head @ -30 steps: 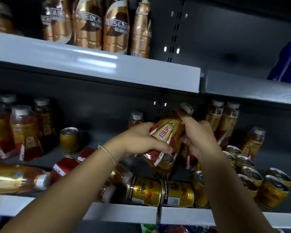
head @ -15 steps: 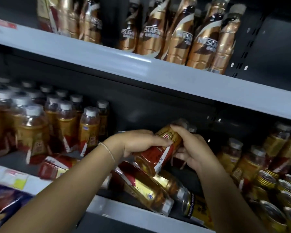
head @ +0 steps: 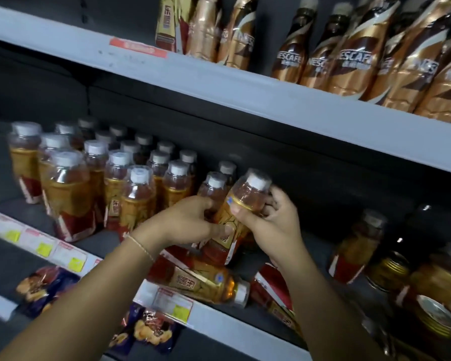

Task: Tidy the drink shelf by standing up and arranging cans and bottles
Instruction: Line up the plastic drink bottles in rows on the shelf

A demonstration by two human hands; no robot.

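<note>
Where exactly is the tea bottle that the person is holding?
Head view, centre: the held bottle is gripped by the left hand and right hand, just right of the standing bottles, above a fallen bottle.

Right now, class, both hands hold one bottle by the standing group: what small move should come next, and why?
Probably set the bottle down upright at the right edge of the standing bottles. The left hand and right hand grip it nearly upright, cap up, right beside that group, above a fallen bottle.

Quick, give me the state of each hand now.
Left hand: gripping the bottle low on its body.
Right hand: gripping the same bottle near its shoulder.
</note>
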